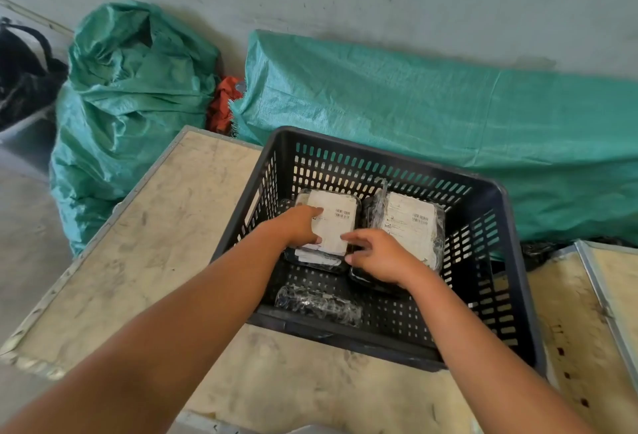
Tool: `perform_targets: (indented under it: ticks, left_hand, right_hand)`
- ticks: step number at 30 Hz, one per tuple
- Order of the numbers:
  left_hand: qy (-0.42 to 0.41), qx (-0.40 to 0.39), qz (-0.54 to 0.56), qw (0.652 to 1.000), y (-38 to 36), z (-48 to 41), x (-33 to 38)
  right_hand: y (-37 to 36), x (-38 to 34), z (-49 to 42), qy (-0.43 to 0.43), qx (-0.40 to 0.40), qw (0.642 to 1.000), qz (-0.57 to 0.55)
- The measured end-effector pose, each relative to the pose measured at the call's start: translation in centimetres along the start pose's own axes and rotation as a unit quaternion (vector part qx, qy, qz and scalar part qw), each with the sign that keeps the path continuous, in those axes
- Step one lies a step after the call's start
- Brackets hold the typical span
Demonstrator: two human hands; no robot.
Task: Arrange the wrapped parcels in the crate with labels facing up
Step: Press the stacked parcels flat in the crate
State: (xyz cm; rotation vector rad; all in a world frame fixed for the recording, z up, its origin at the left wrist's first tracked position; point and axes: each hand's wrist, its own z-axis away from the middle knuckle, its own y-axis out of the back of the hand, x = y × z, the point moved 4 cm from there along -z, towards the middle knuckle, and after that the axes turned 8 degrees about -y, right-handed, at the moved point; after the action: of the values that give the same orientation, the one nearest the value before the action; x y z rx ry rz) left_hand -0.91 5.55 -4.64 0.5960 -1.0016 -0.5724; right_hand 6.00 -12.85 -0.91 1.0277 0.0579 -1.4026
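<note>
Reaching into the black slotted plastic crate (511, 261), both bare hands worked on the left stack of clear-wrapped parcels with white paper labels (333, 226). The crate stood on the pale, scuffed wooden bench (165, 226), toward its far right part, with green woven sacks (131, 95) behind it against the wall.

The left hand (299, 226) lay flat on the top parcel's left side, fingers (316, 211) stretched forward and close together, thumb hooked at the near edge, pressing more than gripping. The right hand (376, 255) hovered at the same parcel's near right corner, fingers (355, 237) loosely spread and curled; whether they touched the wrap could not be told.

That parcel lay label up, its long axis running from near to far, directly beneath and ahead of the left hand, which was the nearer one. A second labelled parcel (411, 226) sat just beside it on the right, also face up. A third, label-less wrapped bundle (317, 304) lay crosswise by the crate's near wall, apart from both hands; it likely needed turning next, and the right hand seemed better placed.
</note>
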Motion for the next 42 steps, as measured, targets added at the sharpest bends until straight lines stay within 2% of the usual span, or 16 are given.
perform_targets:
  ticks: [3,6,8,11,14,16,19,21,24,29,32,35,36,39,42]
  left_hand:
    - [-0.039,-0.113,-0.062,0.991,0.6,2.4,1.6]
    - [-0.052,-0.264,-0.108,0.957,0.6,5.6,2.1]
    - [-0.039,-0.328,-0.107,0.938,0.4,7.6,1.8]
    - [-0.035,-0.358,-0.085,0.929,-0.2,9.4,1.4]
    - [-0.045,-0.326,-0.057,0.943,-0.9,9.8,1.0]
    - [-0.053,-0.276,-0.040,0.959,-1.3,9.7,0.8]
    - [-0.067,-0.178,-0.101,0.977,-1.9,9.1,1.0]
    - [-0.082,-0.133,-0.157,0.975,-2.3,8.4,1.6]
    - [-0.107,-0.109,-0.192,0.969,-2.3,7.5,2.1]
    - [-0.105,-0.076,-0.115,0.985,-0.8,7.2,1.1]
    - [-0.136,0.044,-0.007,0.990,1.1,7.4,0.9]
    - [-0.159,0.179,0.099,0.966,2.6,7.5,1.2]
    - [-0.157,0.187,0.110,0.963,2.7,7.4,1.3]
    - [-0.175,0.148,0.071,0.971,2.5,7.3,1.7]
    - [-0.170,0.139,0.049,0.974,2.9,7.5,1.5]
  right_hand:
    - [0.6,2.1,2.7,0.006,-0.058,0.998,-0.030]
    - [-0.3,3.7,4.0,-0.002,-0.099,0.991,-0.092]
    - [-1.3,3.6,4.0,0.017,-0.139,0.988,-0.060]
    - [-3.0,2.4,3.6,0.059,-0.197,0.978,0.025]
    - [-3.9,2.3,2.7,0.079,-0.211,0.972,0.069]
    - [-3.6,2.6,2.4,0.080,-0.203,0.975,0.044]
    - [-2.4,3.5,1.9,0.059,-0.134,0.989,-0.022]
    - [-2.0,3.7,1.9,0.061,-0.107,0.992,-0.023]
    - [-2.3,3.1,1.8,0.092,-0.075,0.993,0.027]
    - [-1.8,2.5,2.1,0.140,0.021,0.989,0.043]
    - [0.0,2.3,3.3,0.171,0.094,0.980,-0.040]
    - [1.6,2.2,4.0,0.202,0.155,0.952,-0.168]
    - [2.1,2.1,4.2,0.210,0.172,0.940,-0.207]
    - [3.3,2.2,4.0,0.206,0.212,0.907,-0.301]
    - [3.6,1.9,3.7,0.184,0.235,0.899,-0.319]
